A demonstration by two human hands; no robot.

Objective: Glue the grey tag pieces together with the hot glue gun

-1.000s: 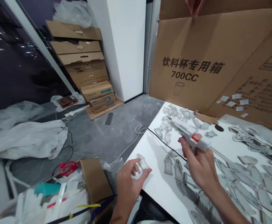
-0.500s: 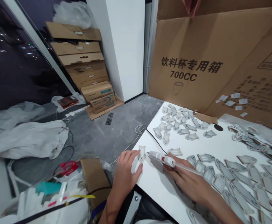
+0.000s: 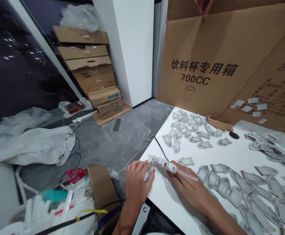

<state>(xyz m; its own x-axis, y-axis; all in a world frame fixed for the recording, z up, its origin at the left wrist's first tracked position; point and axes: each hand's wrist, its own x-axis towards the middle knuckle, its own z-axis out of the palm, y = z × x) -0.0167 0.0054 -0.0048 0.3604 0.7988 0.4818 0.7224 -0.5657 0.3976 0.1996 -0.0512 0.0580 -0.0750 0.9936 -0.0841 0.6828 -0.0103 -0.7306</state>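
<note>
Glue gun (image 3: 171, 167) nearer piece (image 3: 151, 158), "700CC" (image 3: 195, 79) beyond

Translucent bag (image 3: 80, 18), probably plastic, atop brown cardboard boxes (image 3: 95, 72).

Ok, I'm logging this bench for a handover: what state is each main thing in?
Left hand: fingers and thumb closed around a piece.
Piece: held at the table's edge.
Right hand: gripping the gun.
Gun: tip at the piece; whether it's on, can't tell.
Other pieces: loose, spread about.
Box: open, filled.
Carton: upright.
Bag: crumpled.
</note>
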